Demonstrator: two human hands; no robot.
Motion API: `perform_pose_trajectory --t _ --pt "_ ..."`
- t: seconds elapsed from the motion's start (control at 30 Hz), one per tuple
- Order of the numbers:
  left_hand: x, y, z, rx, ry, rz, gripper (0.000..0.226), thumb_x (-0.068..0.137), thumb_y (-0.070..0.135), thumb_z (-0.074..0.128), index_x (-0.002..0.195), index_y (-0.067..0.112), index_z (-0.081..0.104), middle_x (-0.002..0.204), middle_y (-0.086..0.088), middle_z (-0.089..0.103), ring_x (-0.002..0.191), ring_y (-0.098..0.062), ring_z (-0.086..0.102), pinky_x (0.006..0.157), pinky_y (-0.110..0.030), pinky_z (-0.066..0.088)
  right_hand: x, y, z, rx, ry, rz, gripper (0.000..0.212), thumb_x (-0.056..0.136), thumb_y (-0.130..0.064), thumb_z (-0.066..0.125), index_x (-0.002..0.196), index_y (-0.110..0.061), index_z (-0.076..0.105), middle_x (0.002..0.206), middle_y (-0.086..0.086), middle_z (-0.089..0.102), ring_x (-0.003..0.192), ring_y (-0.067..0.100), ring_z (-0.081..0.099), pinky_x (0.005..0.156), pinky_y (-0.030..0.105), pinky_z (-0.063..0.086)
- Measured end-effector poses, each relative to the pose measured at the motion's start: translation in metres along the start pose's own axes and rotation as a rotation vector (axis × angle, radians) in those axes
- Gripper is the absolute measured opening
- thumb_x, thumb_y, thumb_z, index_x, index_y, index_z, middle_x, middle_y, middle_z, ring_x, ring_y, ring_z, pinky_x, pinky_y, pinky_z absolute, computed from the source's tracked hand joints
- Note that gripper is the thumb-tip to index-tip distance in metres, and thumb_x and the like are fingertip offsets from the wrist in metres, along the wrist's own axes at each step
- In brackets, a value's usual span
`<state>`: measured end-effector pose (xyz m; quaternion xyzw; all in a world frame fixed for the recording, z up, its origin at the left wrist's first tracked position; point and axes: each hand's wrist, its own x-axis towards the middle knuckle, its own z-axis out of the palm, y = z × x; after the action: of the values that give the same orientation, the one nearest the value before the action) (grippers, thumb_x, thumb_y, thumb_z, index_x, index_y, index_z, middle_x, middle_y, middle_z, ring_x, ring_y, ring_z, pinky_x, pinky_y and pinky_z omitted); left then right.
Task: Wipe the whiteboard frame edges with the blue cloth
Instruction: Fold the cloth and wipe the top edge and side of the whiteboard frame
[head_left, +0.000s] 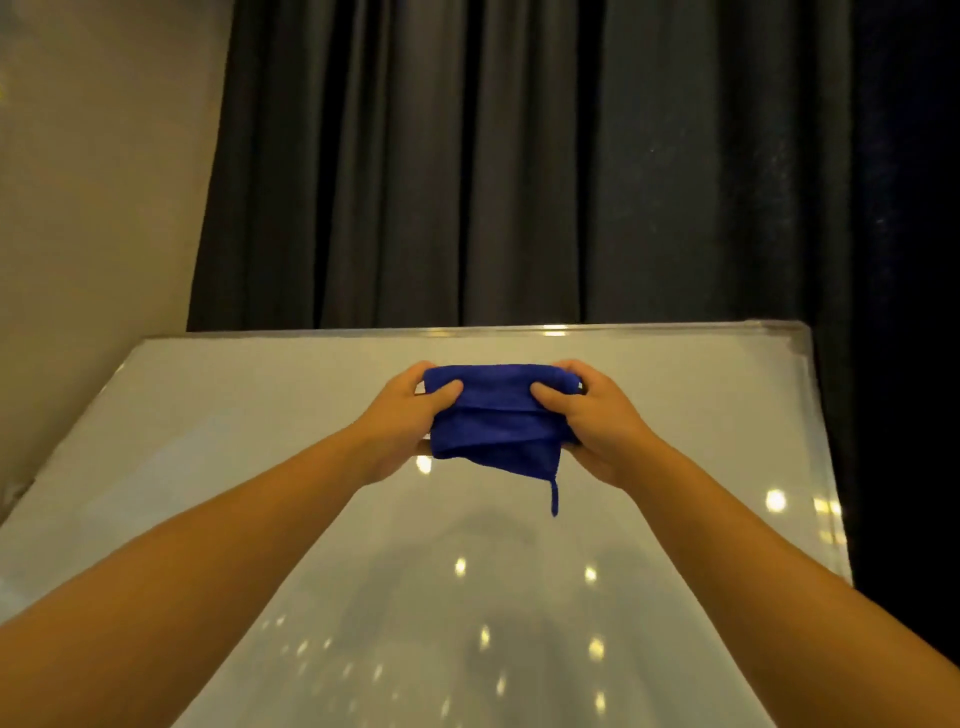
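A folded blue cloth (496, 415) is held up in front of the whiteboard (208, 441), a short way below its top frame edge (519, 329). My left hand (410, 415) grips the cloth's left side with the thumb on its front. My right hand (592, 421) grips the right side the same way. A small hanging loop dangles from the cloth's lower right corner. The board's silver right frame edge (823, 457) runs down beside my right forearm. Its surface is glossy white with spots of reflected light.
A dark pleated curtain (519, 156) hangs behind the board. A beige wall (93, 182) stands to the left of it. The board's left edge (78, 431) slants down toward the lower left.
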<state>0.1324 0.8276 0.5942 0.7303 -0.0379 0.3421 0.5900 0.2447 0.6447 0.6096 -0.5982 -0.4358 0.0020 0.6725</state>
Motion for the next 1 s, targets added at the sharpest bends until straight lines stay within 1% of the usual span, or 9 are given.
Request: perform_pose_trajectory --t 0.2,0.33,0.5,0.57,0.63,0.7,0.83,0.93,1.0 --pt "0.118 -0.014 -0.063 -0.090 -0.057 0.075 0.027 0.091 0.010 0.064 0.116 0.018 0.059 0.110 -0.010 0.070 0.099 -0.028 0.069 0.068 -0.035 0.060 0.110 0.004 0.020 -0.069 -0.004 -0.047 0.038 0.086 0.009 0.064 0.114 -0.016 0.067 0.111 0.009 0.071 0.101 0.028 0.068 0.078 0.042 0.061" --pt "0.198 -0.015 -0.100 -0.121 -0.183 0.217 0.035 0.081 -0.017 0.060 0.092 0.015 0.069 0.090 -0.007 0.075 0.087 -0.021 0.072 0.066 -0.032 0.059 0.167 -0.002 0.028 -0.221 0.055 -0.208 0.038 0.085 0.019 0.056 0.093 -0.014 0.074 0.091 0.005 0.075 0.086 0.020 0.071 0.071 0.029 0.060" --pt "0.289 -0.029 -0.121 0.036 -0.077 0.479 0.051 0.077 -0.021 0.061 0.069 0.026 0.077 0.089 -0.009 0.076 0.093 -0.030 0.072 0.077 -0.039 0.061 0.234 0.010 0.049 -0.778 0.260 -0.512 0.044 0.076 0.024 0.059 0.089 -0.013 0.077 0.096 0.009 0.073 0.092 0.023 0.069 0.083 0.023 0.055" --pt "0.314 -0.044 -0.124 0.118 -0.025 0.625 0.057 0.071 -0.025 0.054 0.070 0.027 0.077 0.088 -0.009 0.076 0.093 -0.027 0.072 0.083 -0.036 0.059 0.252 0.020 0.056 -1.024 0.312 -0.618 0.048 0.069 0.028 0.056 0.094 -0.007 0.078 0.103 0.015 0.071 0.095 0.027 0.066 0.087 0.010 0.047" --pt "0.330 -0.061 -0.129 0.270 0.022 0.799 0.057 0.064 -0.025 0.048 0.077 0.022 0.078 0.094 -0.005 0.074 0.094 -0.022 0.070 0.090 -0.021 0.053 0.264 0.034 0.063 -1.202 0.285 -0.689 0.042 0.076 0.023 0.056 0.099 -0.005 0.078 0.110 0.016 0.068 0.099 0.028 0.063 0.089 0.013 0.046" --pt "0.345 -0.075 -0.136 0.375 0.046 0.930 0.053 0.062 -0.026 0.046 0.085 0.010 0.079 0.103 -0.009 0.072 0.098 -0.024 0.067 0.092 -0.007 0.043 0.270 0.045 0.065 -1.278 0.246 -0.643 0.035 0.087 0.009 0.056 0.110 -0.010 0.075 0.122 0.014 0.064 0.109 0.027 0.060 0.095 0.030 0.049" --pt "0.355 -0.091 -0.147 0.505 0.011 1.084 0.048 0.069 -0.023 0.049 0.099 0.004 0.076 0.117 -0.016 0.068 0.107 -0.029 0.065 0.102 -0.025 0.043 0.264 0.050 0.062 -1.669 0.222 -0.648 0.043 0.080 0.002 0.064 0.120 -0.012 0.070 0.144 0.012 0.051 0.131 0.031 0.049 0.103 0.044 0.047" --pt "0.353 -0.102 -0.152 0.505 -0.078 1.118 0.040 0.074 -0.010 0.055 0.103 0.010 0.072 0.123 -0.010 0.064 0.111 -0.023 0.061 0.099 -0.032 0.049 0.258 0.047 0.083 -1.728 0.239 -0.720 0.023 0.079 -0.023 0.062 0.097 -0.011 0.070 0.122 0.009 0.063 0.114 0.027 0.056 0.089 0.045 0.050" --pt "0.351 -0.105 -0.152 0.469 -0.102 1.112 0.032 0.072 0.003 0.059 0.101 0.013 0.070 0.122 -0.006 0.064 0.108 -0.019 0.060 0.093 -0.029 0.051 0.264 0.048 0.106 -1.777 0.349 -0.752 0.028 0.084 -0.037 0.053 0.094 -0.014 0.065 0.109 0.007 0.063 0.102 0.027 0.058 0.090 0.042 0.047"
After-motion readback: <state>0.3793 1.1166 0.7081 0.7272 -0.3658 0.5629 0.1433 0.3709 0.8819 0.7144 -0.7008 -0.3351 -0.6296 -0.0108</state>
